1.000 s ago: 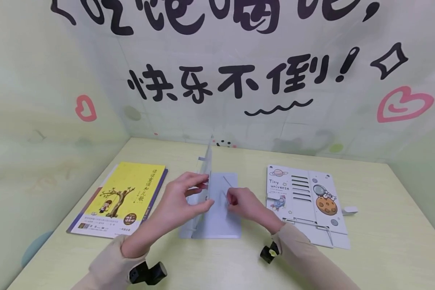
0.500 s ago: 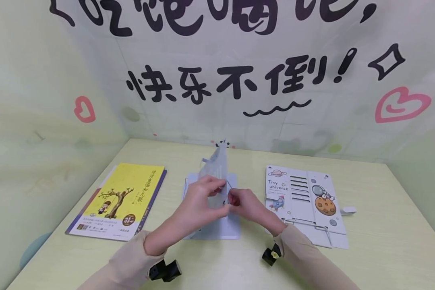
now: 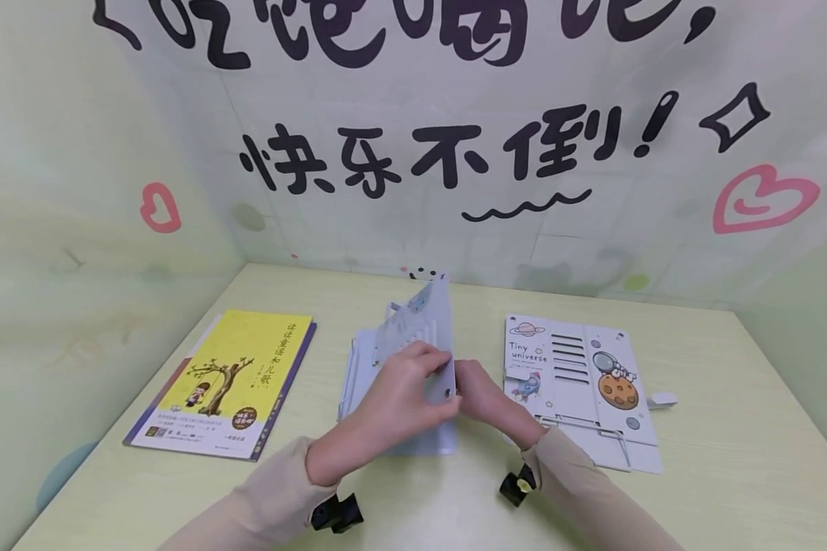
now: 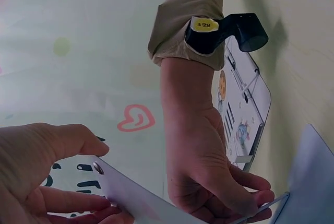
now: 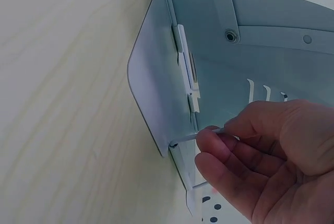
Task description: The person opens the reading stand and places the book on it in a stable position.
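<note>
A light-blue folding book stand (image 3: 413,325) stands partly unfolded at mid-table, its slotted panel tilted up over the flat base (image 3: 433,442). My left hand (image 3: 401,386) pinches the right edge of that panel near a corner rivet, thumb on the near side. Behind the panel edge, my right hand (image 3: 485,396) is partly hidden in the head view. The right wrist view shows its thumb and index finger pinching a thin wire support rod (image 5: 189,138) hinged at the base plate (image 5: 154,72). In the left wrist view, the rod (image 4: 274,200) runs into the right-hand fingers.
To the right lies a white book stand (image 3: 575,383) with an astronaut print, folded flat. A yellow-covered book (image 3: 255,337) rests on another book at the left. Printed wall sheets surround the back and sides of the table (image 3: 413,505).
My left hand has moved right, bringing the raised panel from near upright to a rightward lean over the base. My right hand stays nearly in place, now partly covered by the panel.
</note>
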A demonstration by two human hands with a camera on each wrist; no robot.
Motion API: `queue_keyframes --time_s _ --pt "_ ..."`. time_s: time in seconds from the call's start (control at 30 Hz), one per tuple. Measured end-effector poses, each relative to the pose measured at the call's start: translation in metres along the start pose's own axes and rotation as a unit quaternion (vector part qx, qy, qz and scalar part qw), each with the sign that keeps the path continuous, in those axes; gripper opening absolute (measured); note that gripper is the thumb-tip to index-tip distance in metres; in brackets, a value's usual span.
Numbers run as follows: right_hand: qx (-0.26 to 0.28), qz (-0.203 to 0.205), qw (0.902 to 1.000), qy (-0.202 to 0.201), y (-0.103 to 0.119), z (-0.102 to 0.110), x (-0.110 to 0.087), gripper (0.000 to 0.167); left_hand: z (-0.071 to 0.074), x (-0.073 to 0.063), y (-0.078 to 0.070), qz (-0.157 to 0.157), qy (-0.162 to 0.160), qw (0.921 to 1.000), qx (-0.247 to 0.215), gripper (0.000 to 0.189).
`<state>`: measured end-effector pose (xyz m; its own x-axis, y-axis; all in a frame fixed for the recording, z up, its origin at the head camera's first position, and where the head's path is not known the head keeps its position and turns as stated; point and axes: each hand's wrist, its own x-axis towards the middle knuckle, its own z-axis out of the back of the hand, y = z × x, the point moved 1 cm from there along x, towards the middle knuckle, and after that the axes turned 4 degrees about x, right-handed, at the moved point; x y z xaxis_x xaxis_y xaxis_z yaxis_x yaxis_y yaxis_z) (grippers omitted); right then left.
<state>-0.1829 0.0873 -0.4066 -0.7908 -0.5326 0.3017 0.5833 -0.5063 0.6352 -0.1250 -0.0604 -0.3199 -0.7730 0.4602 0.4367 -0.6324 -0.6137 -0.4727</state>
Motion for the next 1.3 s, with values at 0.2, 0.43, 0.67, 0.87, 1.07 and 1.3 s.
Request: queue_keyframes --time_s 0.2,0.43,0.67,0.87,1.07,1.3 --pt "-0.011 0.025 0.9996 -0.004 -0.002 0.001 -0.003 0.019 -0.006 0.001 -0.001 -0.004 0.002 0.9998 0.019 0.042" --pt "0.007 0.028 0.9996 -0.008 -0.003 0.002 -0.005 0.021 -0.01 0.002 -0.002 -0.009 0.002 0.9995 0.028 0.044" --pt "0.023 0.022 0.9995 -0.004 -0.002 0.004 -0.007 0.02 -0.009 0.002 -0.001 -0.012 0.01 0.9994 0.029 0.046" --pt "0.036 -0.015 0.9987 -0.033 0.001 0.004 -0.009 0.02 0.0 0.011 0.019 -0.004 0.021 0.998 -0.06 0.033" --pt "0.054 -0.051 0.9966 -0.036 0.013 0.009 -0.014 0.022 0.021 0.041 0.063 0.131 0.067 0.977 -0.154 0.022" --pt "0.186 -0.088 0.9786 -0.001 0.026 0.011 -0.029 0.025 0.025 0.076 0.118 0.211 0.066 0.965 -0.141 0.027"
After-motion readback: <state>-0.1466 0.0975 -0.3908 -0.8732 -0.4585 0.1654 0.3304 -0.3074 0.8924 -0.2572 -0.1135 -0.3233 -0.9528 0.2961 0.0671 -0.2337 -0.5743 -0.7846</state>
